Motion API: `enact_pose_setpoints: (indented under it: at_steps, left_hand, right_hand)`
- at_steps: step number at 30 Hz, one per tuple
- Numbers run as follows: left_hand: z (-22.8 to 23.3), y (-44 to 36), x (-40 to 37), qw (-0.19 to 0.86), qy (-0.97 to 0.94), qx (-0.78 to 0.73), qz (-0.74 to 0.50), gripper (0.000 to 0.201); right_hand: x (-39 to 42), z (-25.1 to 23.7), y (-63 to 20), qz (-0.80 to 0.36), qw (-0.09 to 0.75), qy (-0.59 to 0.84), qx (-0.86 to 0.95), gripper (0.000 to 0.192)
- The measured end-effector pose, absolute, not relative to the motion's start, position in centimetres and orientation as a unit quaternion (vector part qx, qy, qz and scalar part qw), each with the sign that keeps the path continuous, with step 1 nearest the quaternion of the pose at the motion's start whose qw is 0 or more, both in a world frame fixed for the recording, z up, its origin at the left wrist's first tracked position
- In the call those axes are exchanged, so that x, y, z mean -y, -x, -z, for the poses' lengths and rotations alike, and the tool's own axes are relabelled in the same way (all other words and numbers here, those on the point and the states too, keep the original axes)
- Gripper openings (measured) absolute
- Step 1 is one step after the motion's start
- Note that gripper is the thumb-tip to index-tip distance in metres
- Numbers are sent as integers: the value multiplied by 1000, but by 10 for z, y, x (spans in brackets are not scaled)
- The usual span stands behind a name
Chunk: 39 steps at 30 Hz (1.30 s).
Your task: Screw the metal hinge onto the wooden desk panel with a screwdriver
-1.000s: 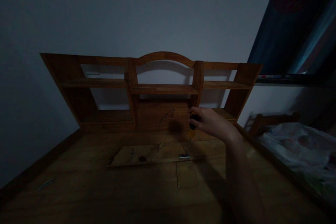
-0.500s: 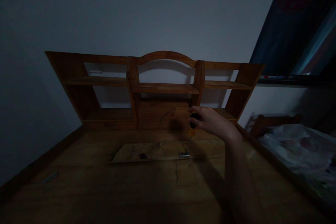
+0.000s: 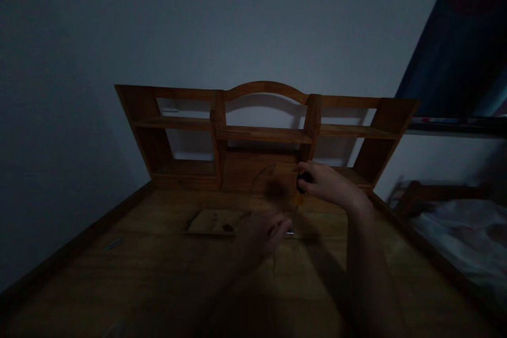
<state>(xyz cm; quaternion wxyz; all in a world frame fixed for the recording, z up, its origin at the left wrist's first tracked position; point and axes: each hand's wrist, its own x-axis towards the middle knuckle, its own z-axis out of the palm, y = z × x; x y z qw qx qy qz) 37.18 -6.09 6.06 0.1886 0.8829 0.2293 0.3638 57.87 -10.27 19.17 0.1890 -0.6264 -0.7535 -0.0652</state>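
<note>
My right hand is closed around the handle of a screwdriver, black on top and yellow below. It points down, and its shaft runs toward a small silver metal plate, hinge-like, on the wooden surface. Dim light hides whether the tip touches the plate. From the lower left my left hand reaches in, fingers bent and close together at the plate's left end, covering part of it. Anything between those fingers is hidden. Beneath both lies a long recessed strip of rough, pale wood with a dark spot.
A wooden shelf unit with an arched top stands along the back against the wall. Thin metal pieces lie on the tabletop at left. Right of the raised edge is a whitish plastic-covered heap.
My left hand has come into view from below and reached the metal plate. The right hand keeps the screwdriver upright over it. The whole scene has shifted slightly right in view.
</note>
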Motion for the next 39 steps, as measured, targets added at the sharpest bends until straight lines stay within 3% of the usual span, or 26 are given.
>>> enact_pose_setpoints:
  at_steps: [6,10,14,18,28,39]
  left_hand:
    - [-37,-402,23,76,-892,-221,-386,20]
    - [-17,-407,34,32,-909,-191,-369,14]
    - [-7,-403,41,38,-915,-170,-363,14]
    - [1,-402,37,62,-923,-146,-351,21]
    - [8,-401,29,103,-924,-123,-347,13]
    - [3,-401,34,76,-924,-123,-355,11]
  right_hand:
    - [95,-189,-574,79,201,629,747,25]
    - [91,-188,-577,49,205,627,750,31]
    - [93,-190,-579,22,206,615,761,48]
    - [91,-189,-574,40,201,633,747,40]
    - [96,-195,-572,20,191,621,760,35]
    - [95,-191,-573,60,171,661,728,31]
